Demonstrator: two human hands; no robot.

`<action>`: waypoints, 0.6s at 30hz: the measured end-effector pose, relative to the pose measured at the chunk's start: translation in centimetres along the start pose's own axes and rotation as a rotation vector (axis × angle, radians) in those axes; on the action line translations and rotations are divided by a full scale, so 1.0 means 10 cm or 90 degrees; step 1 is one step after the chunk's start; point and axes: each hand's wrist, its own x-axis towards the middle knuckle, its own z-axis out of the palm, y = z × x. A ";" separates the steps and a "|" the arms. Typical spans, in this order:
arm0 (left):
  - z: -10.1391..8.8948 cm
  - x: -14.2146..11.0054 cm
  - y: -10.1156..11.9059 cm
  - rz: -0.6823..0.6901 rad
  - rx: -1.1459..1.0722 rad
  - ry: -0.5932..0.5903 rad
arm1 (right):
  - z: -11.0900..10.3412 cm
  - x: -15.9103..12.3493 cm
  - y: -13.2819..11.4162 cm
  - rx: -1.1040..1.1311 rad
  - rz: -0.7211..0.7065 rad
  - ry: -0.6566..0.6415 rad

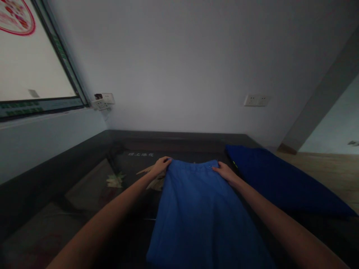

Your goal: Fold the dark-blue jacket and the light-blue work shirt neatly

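Note:
A blue skirt (196, 209) lies spread over the dark table, its waistband toward the wall and its lower end out of view. A small button shows near the right end of the waistband. My left hand (162, 164) pinches the waistband's left corner. At the opposite corner, my right hand (224, 172) grips the cloth between thumb and fingers. The waistband is stretched fairly straight between both hands.
Darker blue cloth (269, 175) lies to the right, reaching over the table's edge. The glossy dark table (129, 209) has printed flowers and lettering. Wall sockets (256, 100) sit behind it, with more sockets (103, 101) in the left corner by a window.

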 end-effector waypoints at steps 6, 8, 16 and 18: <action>-0.14 -0.10 0.15 -0.003 0.006 0.066 | 0.03 -0.02 0.04 -0.060 -0.012 0.038; -0.22 -0.20 0.19 -0.018 0.012 0.072 | 0.00 0.00 0.06 -0.090 -0.013 0.047; -0.65 -1.41 0.56 -0.110 -0.114 -0.343 | 0.26 0.24 -0.51 -0.298 -0.277 0.055; -0.69 -1.76 0.69 -0.129 -0.178 -0.417 | 0.57 0.29 -0.77 -0.298 -0.325 -0.025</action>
